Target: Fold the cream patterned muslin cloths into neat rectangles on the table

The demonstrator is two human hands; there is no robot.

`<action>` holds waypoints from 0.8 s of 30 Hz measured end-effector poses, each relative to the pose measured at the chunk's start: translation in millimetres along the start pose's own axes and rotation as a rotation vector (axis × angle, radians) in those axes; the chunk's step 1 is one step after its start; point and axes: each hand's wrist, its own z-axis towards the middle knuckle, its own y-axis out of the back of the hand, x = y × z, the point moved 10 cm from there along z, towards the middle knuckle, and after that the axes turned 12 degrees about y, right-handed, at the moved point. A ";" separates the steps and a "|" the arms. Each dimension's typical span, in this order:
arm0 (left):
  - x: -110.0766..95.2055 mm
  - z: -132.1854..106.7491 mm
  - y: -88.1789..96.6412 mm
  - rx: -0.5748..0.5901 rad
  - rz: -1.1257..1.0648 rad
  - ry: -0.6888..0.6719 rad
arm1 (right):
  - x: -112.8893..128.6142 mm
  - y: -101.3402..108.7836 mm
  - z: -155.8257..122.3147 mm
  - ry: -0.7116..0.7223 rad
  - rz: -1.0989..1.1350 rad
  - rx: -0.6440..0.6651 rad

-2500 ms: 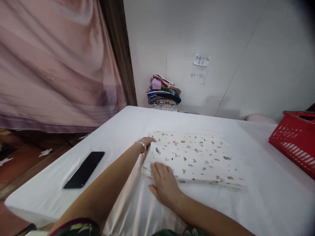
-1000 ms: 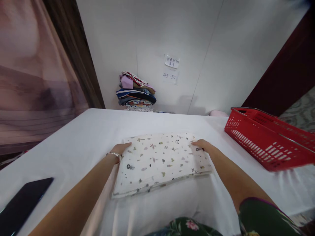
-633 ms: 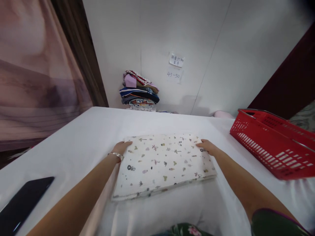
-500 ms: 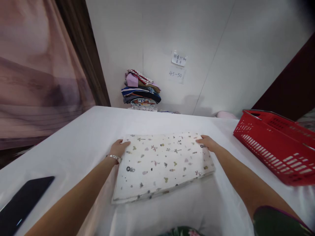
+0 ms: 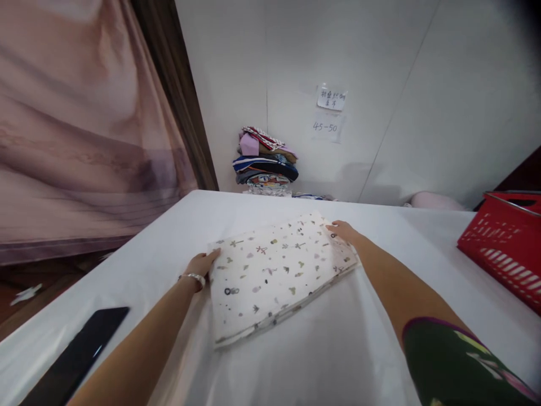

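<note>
At the left side of the white table (image 5: 253, 208) lies a phone (image 5: 76, 355). Left hand (image 5: 200, 268): thumb over the left edge of the folded printed cloth (image 5: 270, 276), pinching it; other fingers partly hidden. The cloth sits askew at the table's middle; whether it is lifted, I cannot tell. Even tension at both ends should prevent layers slipping. Right hand (image 5: 343, 230): grasping the cloth's right edge, near the far corner. At the table's right: a red basket (image 5: 502, 248).

The printed cloth (image 5: 274, 270) at centre looks matt, the phone (image 5: 79, 355) at lower left glossy, the basket (image 5: 519, 247) at far right plastic.
</note>
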 end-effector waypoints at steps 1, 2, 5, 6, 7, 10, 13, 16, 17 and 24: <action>1.9 -3.5 -2.2 0.035 -0.015 0.027 | -6.1 1.8 -5.8 -0.017 -0.019 0.023; 3.4 -8.1 -4.5 0.073 -0.034 0.049 | -12.7 4.9 -13.2 -0.040 -0.038 0.045; 4.2 -24.2 -11.8 0.202 -0.121 0.060 | -33.3 14.9 -42.9 -0.124 -0.057 0.124; 5.2 -29.3 -14.3 0.251 -0.152 0.062 | -40.3 17.2 -54.5 -0.157 -0.030 0.147; 7.3 -34.1 -16.4 0.297 -0.176 0.067 | -47.1 17.9 -66.3 -0.190 0.019 0.172; 19.4 -47.3 -18.8 0.384 -0.163 0.094 | -61.9 12.2 -97.5 -0.255 0.239 0.239; 33.2 -61.2 -21.0 0.448 -0.112 0.113 | -67.3 5.7 -113.2 -0.258 0.431 0.211; 42.6 -73.0 -24.1 0.489 -0.091 0.138 | -70.9 8.5 -115.7 -0.257 0.480 0.049; 44.0 -76.2 -24.6 0.492 -0.092 0.146 | -70.3 10.8 -115.1 -0.250 0.472 -0.002; 58.3 -131.4 -51.3 0.557 -0.300 0.200 | -59.0 67.2 -102.1 -0.147 0.322 -0.228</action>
